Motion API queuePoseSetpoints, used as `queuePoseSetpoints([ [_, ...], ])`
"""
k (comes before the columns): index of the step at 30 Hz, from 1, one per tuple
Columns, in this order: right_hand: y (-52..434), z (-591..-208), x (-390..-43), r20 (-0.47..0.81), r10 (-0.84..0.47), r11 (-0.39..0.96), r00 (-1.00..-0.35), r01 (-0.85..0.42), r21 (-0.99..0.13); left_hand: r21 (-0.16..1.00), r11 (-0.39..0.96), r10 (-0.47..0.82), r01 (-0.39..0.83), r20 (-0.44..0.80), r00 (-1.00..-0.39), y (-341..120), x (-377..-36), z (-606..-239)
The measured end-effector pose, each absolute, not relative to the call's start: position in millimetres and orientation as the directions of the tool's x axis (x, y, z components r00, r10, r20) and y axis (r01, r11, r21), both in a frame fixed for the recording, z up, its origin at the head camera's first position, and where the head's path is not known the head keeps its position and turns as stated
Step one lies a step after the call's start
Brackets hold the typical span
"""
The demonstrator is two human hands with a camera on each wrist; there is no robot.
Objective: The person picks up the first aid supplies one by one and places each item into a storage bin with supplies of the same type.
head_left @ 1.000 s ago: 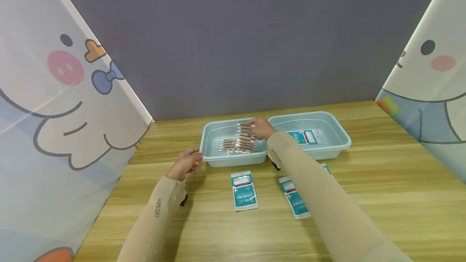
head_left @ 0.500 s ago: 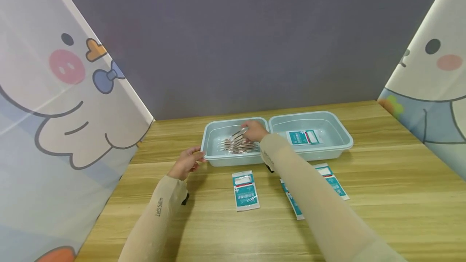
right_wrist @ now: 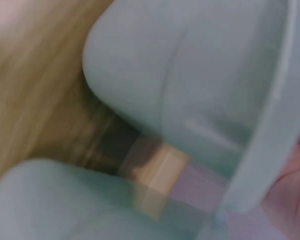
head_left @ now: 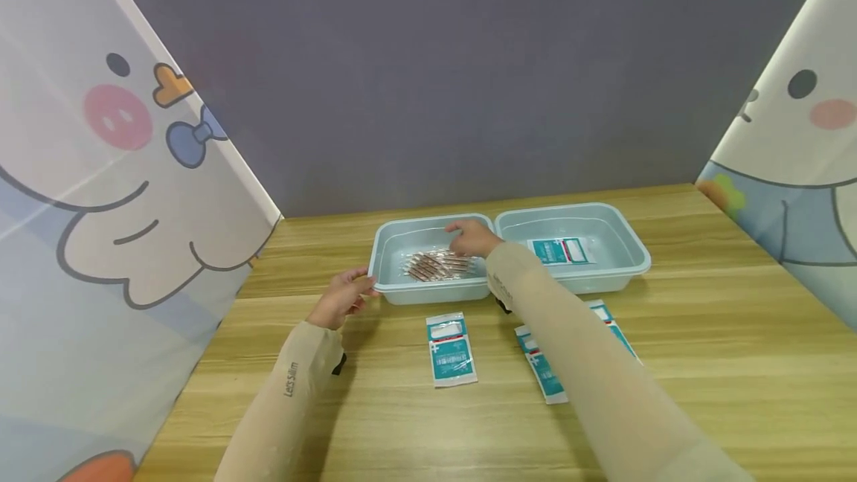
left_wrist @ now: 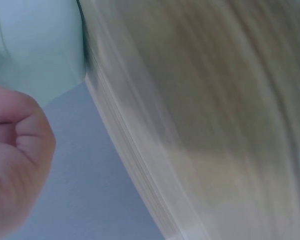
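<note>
**Wrapped swabs (head_left: 437, 266) in a pale-blue tray (head_left: 434, 294)**

Nearest, on the wood-grained tabletop (head_left: 395, 430), a teal-and-white packet (head_left: 451, 352) lies flat; to its right, further packets (head_left: 547, 378) are partly covered by the right sleeve (head_left: 582, 333). Beyond, the left hand (head_left: 340, 300) has its grip pinched on the tray's near-left corner. The swabs form a loose pile on the tray's floor. Over their right side hangs the right hand (head_left: 472, 238), its grip relaxed, index finger extended. Just beside, a second tray (head_left: 602, 284) contains another packet (head_left: 559, 251). A grey panel (head_left: 469, 80) stands behind.
</note>
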State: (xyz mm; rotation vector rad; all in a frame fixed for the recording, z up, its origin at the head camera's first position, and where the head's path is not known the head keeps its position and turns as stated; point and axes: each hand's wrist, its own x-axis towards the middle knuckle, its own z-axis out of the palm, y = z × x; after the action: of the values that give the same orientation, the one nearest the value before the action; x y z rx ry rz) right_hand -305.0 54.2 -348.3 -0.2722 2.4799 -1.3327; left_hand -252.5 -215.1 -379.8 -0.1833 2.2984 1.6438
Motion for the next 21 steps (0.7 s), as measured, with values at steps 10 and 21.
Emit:
queuePoseSetpoints([
  [10, 76, -336, -303, -0.121, -0.364, 0.548, -0.924, -0.108, -0.829, 0.894, 0.352, 0.081, -0.276, -0.323, -0.943, -214, -254, -374],
  [21, 153, -319, -286, -0.149, -0.406, 0.602, -0.902, -0.141, -0.786, 0.89, 0.396, 0.134, -0.225, -0.299, -0.945, -221, -252, -373],
])
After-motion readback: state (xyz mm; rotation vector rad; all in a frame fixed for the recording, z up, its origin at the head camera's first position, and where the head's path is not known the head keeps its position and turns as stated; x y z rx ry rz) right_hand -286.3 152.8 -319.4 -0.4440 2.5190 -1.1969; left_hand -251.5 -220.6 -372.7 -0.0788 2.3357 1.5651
